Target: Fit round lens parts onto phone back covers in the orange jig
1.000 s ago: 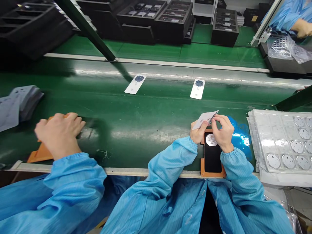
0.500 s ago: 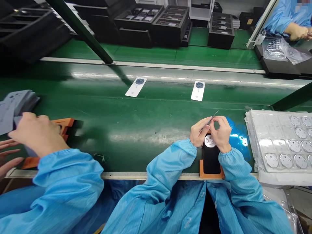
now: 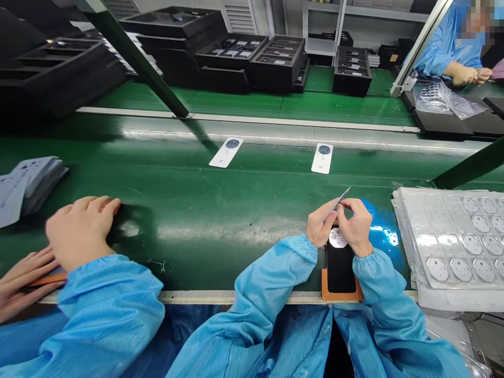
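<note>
Card (image 3: 339,199), face-up a second ago, now shows edge-on, pinched between left hand (image 3: 321,229) and right hand (image 3: 357,227).

**Green conveyor surface, stocked along both edges**

On the far side of the glossy green surface (image 3: 236,210) lie a left white card (image 3: 226,152) and a right white card (image 3: 322,158), well apart. Each carries a dark round piece. At the near edge an orange jig (image 3: 340,295) holds a black panel (image 3: 339,268), with blue film (image 3: 388,231) just beside it. Clear blister trays (image 3: 452,247) are stacked at the right and grey sheets (image 3: 27,181) at the left.
</note>
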`<state>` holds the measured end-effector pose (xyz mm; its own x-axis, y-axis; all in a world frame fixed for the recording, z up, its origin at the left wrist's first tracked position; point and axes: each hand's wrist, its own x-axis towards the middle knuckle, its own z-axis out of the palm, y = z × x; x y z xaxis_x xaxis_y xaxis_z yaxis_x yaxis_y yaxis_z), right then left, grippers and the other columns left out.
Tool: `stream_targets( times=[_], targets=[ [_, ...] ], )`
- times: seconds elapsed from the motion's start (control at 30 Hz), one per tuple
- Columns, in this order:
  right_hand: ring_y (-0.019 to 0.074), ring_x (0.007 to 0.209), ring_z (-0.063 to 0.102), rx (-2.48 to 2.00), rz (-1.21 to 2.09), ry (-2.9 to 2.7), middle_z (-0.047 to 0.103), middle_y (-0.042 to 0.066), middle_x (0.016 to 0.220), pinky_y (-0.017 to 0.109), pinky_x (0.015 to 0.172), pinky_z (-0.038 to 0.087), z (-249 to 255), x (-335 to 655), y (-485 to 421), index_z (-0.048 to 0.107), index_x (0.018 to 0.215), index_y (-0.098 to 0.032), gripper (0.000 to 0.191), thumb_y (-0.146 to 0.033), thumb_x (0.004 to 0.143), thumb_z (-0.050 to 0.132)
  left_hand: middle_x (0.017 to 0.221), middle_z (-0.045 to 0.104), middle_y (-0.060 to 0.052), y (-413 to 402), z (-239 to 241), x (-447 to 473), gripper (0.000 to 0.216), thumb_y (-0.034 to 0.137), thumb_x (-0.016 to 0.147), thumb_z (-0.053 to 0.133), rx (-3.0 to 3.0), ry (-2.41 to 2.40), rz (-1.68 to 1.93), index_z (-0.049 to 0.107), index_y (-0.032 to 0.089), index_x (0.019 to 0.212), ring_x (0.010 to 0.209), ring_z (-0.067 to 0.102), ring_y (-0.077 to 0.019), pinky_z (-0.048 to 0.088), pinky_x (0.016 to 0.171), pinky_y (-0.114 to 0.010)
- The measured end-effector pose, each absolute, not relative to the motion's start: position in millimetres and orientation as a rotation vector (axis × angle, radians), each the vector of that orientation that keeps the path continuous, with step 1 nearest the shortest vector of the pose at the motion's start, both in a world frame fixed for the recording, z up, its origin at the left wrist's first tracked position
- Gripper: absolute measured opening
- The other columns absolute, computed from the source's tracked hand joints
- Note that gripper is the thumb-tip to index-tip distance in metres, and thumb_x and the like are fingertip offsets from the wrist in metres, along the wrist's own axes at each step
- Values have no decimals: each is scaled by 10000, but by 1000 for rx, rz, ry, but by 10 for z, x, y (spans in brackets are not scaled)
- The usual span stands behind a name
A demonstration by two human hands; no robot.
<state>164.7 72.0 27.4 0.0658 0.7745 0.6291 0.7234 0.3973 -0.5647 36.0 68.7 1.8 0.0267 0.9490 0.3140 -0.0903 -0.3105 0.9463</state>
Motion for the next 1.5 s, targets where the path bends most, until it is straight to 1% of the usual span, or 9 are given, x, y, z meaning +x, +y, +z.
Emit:
stream_targets(
  times=[0.2,0.47,0.6,0.7,0.97,1.1,1.23,1.37,1.5],
  targets=[
    [182,747,635,-1388,19,-1633,679,38,801,315,685,501,248,1637,714,613,820,-211,139,-223,934,534,1452,624,-122,653,10,353,493,456,1019,502,1672,899,1402,612,200,1425,1344,608,-283,480,1163,-443],
    [175,640,602,-1585,171,-1502,651,12,719,307,644,477,155,1789,877,575,716,-222,66,-233,780,560,1157,777,-132,763,-135,413,464,554,903,679,940,1084,1416,761,156,1126,1081,747,-293,615,977,-418],
    [200,601,588,-1969,243,-1453,663,30,642,317,609,419,225,2266,933,604,634,-231,111,-275,734,589,1178,762,-140,1014,-151,300,545,553,870,733,528,982,1481,668,155,1236,959,772,-245,664,824,-392],
    [195,529,527,-2121,275,-1526,607,25,545,313,557,344,254,2664,856,581,560,-240,166,-273,720,609,1201,754,-126,1150,-141,172,536,526,883,733,429,954,1532,622,189,1285,972,768,-220,662,825,-382],
    [191,569,536,-2286,287,-1714,593,27,585,304,556,276,78,2949,491,555,615,-223,173,-227,784,594,1189,754,-122,1114,-47,127,685,579,751,832,590,957,1582,633,213,1295,933,763,-233,661,795,-377],
    [195,699,618,-2156,266,-1748,659,18,729,301,604,344,95,2924,347,582,740,-219,100,-210,840,579,1228,745,-113,876,175,-42,625,613,784,788,822,1070,1641,690,214,1256,1100,732,-292,644,907,-400],
    [180,763,656,-1863,269,-1788,682,2,828,303,684,468,232,2888,102,618,852,-225,59,-257,896,596,1174,773,-79,473,403,-257,344,449,911,700,1550,1088,1393,774,239,1173,1198,701,-308,592,1047,-390],
    [196,920,690,-1451,228,-1923,709,53,1032,322,789,560,413,2687,-213,639,1079,-221,141,-282,970,573,1383,680,-84,146,426,-229,394,261,1021,511,2411,817,924,634,266,1395,1275,662,-241,557,1104,-389],
    [218,1148,658,-1209,180,-2210,676,107,1252,370,968,574,409,2407,-411,602,1280,-188,334,-128,977,475,1343,686,-140,15,213,-89,386,166,1040,453,2975,876,647,573,163,1407,1277,658,-221,575,1079,-375]
  ],
)
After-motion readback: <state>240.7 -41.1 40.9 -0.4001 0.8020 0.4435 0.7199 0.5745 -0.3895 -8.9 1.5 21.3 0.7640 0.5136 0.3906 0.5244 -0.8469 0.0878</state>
